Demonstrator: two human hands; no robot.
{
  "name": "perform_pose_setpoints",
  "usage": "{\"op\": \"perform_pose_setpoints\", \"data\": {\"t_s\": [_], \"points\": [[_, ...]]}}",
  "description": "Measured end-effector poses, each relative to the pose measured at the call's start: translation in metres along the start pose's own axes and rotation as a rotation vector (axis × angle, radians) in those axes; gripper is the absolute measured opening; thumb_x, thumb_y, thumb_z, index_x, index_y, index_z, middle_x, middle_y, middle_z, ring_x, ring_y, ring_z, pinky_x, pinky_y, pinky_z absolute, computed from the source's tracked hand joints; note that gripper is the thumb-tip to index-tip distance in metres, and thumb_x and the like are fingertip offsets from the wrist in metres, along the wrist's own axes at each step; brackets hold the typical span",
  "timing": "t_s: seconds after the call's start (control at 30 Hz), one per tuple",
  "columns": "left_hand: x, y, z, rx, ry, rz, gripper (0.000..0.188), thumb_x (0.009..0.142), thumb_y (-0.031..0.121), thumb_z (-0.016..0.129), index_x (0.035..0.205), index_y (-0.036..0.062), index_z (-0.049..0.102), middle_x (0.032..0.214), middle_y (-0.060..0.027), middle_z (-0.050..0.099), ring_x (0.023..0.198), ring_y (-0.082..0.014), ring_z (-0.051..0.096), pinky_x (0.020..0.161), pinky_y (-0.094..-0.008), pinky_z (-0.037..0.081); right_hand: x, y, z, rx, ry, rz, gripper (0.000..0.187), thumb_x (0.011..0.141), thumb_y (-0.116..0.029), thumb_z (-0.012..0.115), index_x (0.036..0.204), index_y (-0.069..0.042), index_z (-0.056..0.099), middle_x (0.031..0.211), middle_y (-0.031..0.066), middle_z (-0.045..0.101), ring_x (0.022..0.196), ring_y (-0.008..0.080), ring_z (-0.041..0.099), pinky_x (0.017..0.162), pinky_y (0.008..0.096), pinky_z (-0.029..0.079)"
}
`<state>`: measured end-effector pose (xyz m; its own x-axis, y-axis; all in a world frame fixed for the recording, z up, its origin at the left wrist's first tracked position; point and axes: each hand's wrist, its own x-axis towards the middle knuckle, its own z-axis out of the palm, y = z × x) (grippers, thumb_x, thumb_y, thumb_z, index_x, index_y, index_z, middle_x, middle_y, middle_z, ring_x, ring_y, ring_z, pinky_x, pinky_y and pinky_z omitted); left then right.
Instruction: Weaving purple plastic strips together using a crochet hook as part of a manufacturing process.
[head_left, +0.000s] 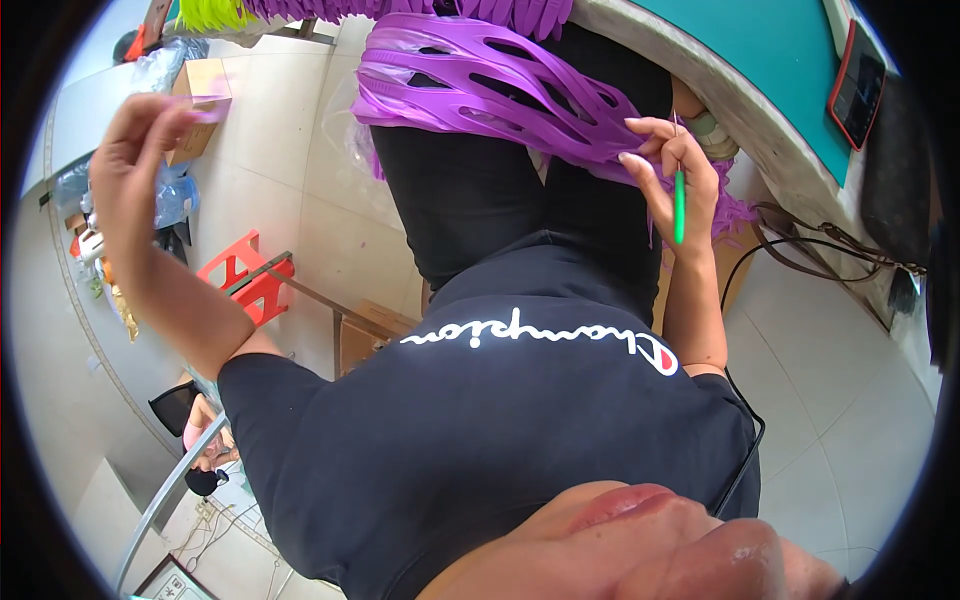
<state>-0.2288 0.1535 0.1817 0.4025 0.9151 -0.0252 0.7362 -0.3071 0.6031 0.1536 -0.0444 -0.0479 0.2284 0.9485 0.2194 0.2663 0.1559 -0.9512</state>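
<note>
Across my lap lies a purple slotted plastic shell (470, 75) with long oval openings, shaped like a bike helmet's outer shell. My right hand (680, 175) is at its right end, fingers closed round a craft knife or pick with a green handle (680, 207). The tool's thin tip points away from me, and its exact kind is unclear. Thumb and fingertips of that hand touch the shell's edge. Raised far out to the left, my left hand (135, 145) is pinched on a small translucent purple scrap (208, 108), apart from the shell.
Stacked purple pieces (520, 14) and yellow-green ones (212, 12) lie at the far edge. A green-topped table (760, 70) curves along the right, with a red-cased phone (857, 85). A red stool (250, 275) stands left. Another person (205, 445) sits beyond it.
</note>
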Motion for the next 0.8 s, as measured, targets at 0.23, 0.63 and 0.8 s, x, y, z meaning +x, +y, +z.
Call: {"op": "perform_pose_setpoints", "data": {"t_s": [0.23, 0.63, 0.8], "points": [[-0.031, 0.116, 0.203, -0.458, -0.295, 0.811, 0.023, 0.071, 0.002, 0.078, 0.091, 0.0019, 0.068, 0.081, -0.0073, 0.068, 0.068, -0.0211, 0.063, 0.061, -0.0298, 0.051, -0.003, -0.060, 0.007, 0.683, -0.259, -0.168, 0.041, 0.076, -0.011, 0.078, 0.080, -0.010, 0.037, 0.099, 0.0234, 0.062, 0.083, 0.0218, 0.059, 0.075, 0.0293, 0.047], [0.002, 0.032, 0.227, 0.331, -0.063, 0.770, 0.019, 0.076, 0.008, 0.069, 0.093, 0.0050, 0.062, 0.094, -0.0071, 0.057, 0.090, -0.0257, 0.055, 0.081, -0.0369, 0.044, -0.057, -0.040, -0.141, -0.773, -0.130, 0.564, 0.029, 0.079, -0.001, 0.069, 0.078, -0.001, 0.040, 0.095, 0.0162, 0.061, 0.079, 0.0201, 0.056, 0.071, 0.0290, 0.045], [0.010, 0.043, 0.224, 0.468, -0.075, 0.730, 0.023, 0.075, 0.012, 0.070, 0.096, 0.0061, 0.061, 0.093, -0.0069, 0.055, 0.091, -0.0249, 0.054, 0.087, -0.0374, 0.039, -0.022, -0.047, -0.144, -0.145, 0.309, 0.220, 0.037, 0.091, -0.033, 0.062, 0.078, 0.000, 0.054, 0.098, 0.0154, 0.065, 0.087, 0.0261, 0.057, 0.087, 0.0322, 0.043]]}}
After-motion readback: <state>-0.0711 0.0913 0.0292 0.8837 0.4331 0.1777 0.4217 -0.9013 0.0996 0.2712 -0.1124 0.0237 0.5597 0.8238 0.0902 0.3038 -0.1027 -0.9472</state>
